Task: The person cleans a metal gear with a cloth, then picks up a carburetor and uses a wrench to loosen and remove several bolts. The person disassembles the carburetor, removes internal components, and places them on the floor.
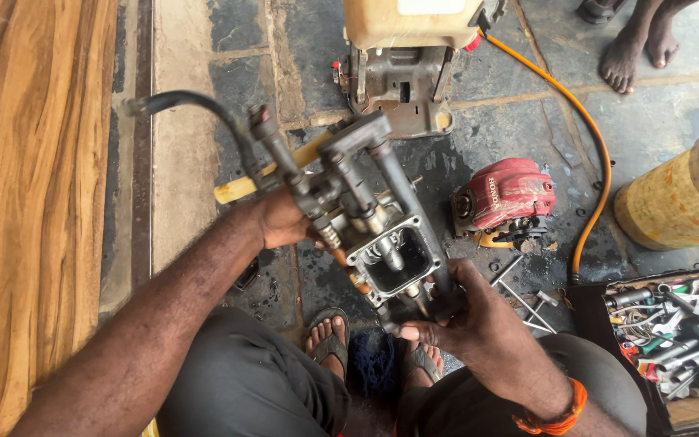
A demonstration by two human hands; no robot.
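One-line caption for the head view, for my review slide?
Both hands, left hand and right hand, hold a greasy open pump housing above a stone floor, red engine and toolbox nearby.

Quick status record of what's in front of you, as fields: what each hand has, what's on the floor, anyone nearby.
left hand: grips the pump body from its left side
right hand: holds the pump body's lower end
pump body: held above the floor, open cavity facing the camera, black hose attached
floor: red engine, orange hose, yellow drum, open toolbox
nearby: another person's bare feet, top right
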